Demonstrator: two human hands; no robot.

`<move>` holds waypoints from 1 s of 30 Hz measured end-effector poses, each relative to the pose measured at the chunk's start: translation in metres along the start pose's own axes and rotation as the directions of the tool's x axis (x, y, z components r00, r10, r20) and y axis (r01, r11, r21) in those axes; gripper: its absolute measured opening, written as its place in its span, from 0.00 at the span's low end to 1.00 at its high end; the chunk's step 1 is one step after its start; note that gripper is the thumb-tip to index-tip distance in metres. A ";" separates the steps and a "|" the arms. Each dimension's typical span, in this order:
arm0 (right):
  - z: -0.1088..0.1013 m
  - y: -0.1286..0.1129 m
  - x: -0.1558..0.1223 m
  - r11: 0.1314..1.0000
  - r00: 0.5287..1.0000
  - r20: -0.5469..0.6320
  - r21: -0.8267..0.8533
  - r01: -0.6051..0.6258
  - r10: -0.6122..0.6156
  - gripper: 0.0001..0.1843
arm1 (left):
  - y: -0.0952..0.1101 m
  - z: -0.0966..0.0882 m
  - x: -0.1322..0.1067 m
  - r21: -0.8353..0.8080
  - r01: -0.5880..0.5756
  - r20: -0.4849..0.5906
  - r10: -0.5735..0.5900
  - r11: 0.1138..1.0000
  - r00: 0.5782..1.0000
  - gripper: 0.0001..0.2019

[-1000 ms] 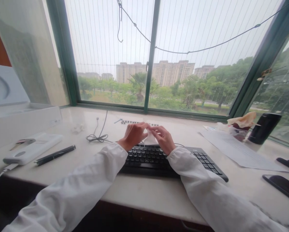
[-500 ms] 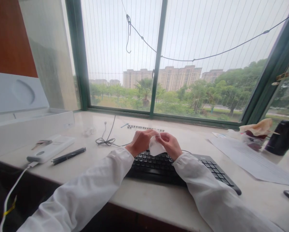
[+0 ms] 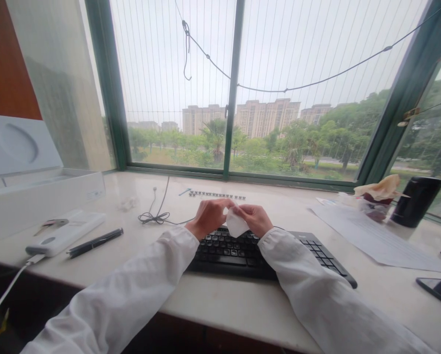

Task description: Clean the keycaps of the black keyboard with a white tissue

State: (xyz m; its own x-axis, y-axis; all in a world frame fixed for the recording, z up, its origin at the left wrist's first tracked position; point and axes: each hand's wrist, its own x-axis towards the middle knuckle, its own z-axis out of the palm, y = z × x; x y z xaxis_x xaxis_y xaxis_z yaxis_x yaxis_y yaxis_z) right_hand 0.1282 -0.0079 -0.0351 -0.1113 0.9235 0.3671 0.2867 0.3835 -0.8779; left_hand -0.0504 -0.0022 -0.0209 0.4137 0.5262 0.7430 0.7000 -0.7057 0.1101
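My left hand (image 3: pixel 208 217) and my right hand (image 3: pixel 256 219) are close together just above the far rows of a black keyboard (image 3: pixel 242 250). Both pinch a small white wipe (image 3: pixel 236 225) that hangs between them, fingers curled on its upper edge. White sleeves cover both forearms. A row of small dark keycaps (image 3: pixel 215 194) lies on the sill behind the hands.
At the left lie a white open box (image 3: pixel 39 196), a white power bank (image 3: pixel 63 233) with cable, keys and a black pen (image 3: pixel 95 242). A coiled thin cable (image 3: pixel 152 216) lies left of the keyboard. On the right are papers (image 3: pixel 375 238), a black cup (image 3: pixel 416 200), a crumpled wrapper and a phone (image 3: pixel 439 291).
The hands stay over the keyboard holding the wipe, which now hangs lower and more visible between them than a second ago. The head view has shifted slightly.
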 end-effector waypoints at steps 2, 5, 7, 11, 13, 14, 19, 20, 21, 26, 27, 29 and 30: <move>0.000 -0.002 -0.001 1.000 1.000 0.016 0.003 -0.024 0.024 0.31 | 0.001 -0.002 0.001 0.007 0.005 0.004 -0.005 1.000 1.000 0.05; -0.002 -0.008 -0.004 0.997 0.991 0.112 0.019 -0.072 0.070 0.31 | 0.002 -0.005 0.001 0.032 -0.010 0.040 0.009 0.999 0.999 0.04; -0.003 -0.012 -0.005 0.995 0.983 0.159 0.025 -0.096 0.091 0.31 | 0.003 -0.007 0.001 0.046 -0.029 0.070 0.026 0.999 0.997 0.04; -0.005 -0.016 -0.005 0.993 0.981 0.155 0.009 -0.121 0.118 0.33 | 0.003 -0.006 0.001 0.047 -0.045 0.075 0.041 0.998 0.996 0.05; -0.005 -0.014 -0.004 0.992 0.982 0.140 -0.019 -0.125 0.127 0.33 | 0.003 -0.005 0.001 0.044 -0.044 0.069 0.041 0.998 0.997 0.05; -0.005 -0.012 -0.003 0.992 0.984 0.129 -0.031 -0.121 0.124 0.34 | 0.003 -0.004 0.001 0.042 -0.041 0.067 0.038 0.998 0.997 0.05; -0.003 -0.002 0.001 0.992 0.998 0.036 -0.117 -0.039 0.043 0.35 | 0.004 -0.003 0.002 0.031 -0.023 0.042 0.022 0.999 0.999 0.07; -0.003 -0.001 0.001 0.989 1.000 0.012 -0.147 -0.027 0.029 0.35 | 0.004 -0.003 0.002 0.030 -0.019 0.037 0.018 0.999 0.999 0.08; -0.003 -0.002 0.001 0.985 1.000 -0.011 -0.173 -0.024 0.022 0.35 | 0.003 -0.003 0.003 0.028 -0.014 0.034 0.013 1.000 0.999 0.08; -0.006 -0.005 0.001 0.976 0.991 -0.107 -0.193 -0.104 0.085 0.34 | 0.001 -0.001 0.003 0.002 -0.014 0.036 0.014 1.000 0.999 0.07; -0.007 -0.005 0.001 0.975 0.988 -0.113 -0.186 -0.123 0.103 0.34 | 0.001 -0.001 0.003 -0.003 -0.019 0.038 0.019 1.000 0.999 0.08; -0.009 -0.002 0.003 0.975 0.983 -0.117 -0.155 -0.158 0.141 0.35 | 0.001 -0.001 0.003 -0.008 -0.028 0.040 0.028 1.000 0.999 0.09; -0.009 0.000 0.003 0.976 0.980 -0.116 -0.127 -0.178 0.163 0.35 | 0.001 -0.001 0.003 -0.010 -0.031 0.040 0.031 0.999 0.999 0.09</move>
State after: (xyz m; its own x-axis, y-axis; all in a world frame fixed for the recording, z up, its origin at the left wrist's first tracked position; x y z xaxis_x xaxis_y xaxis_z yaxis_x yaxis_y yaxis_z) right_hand 0.1364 -0.0047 -0.0311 0.0481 0.9666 0.2518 0.4202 0.2091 -0.8830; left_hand -0.0494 -0.0018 -0.0178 0.4583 0.5223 0.7192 0.6810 -0.7263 0.0935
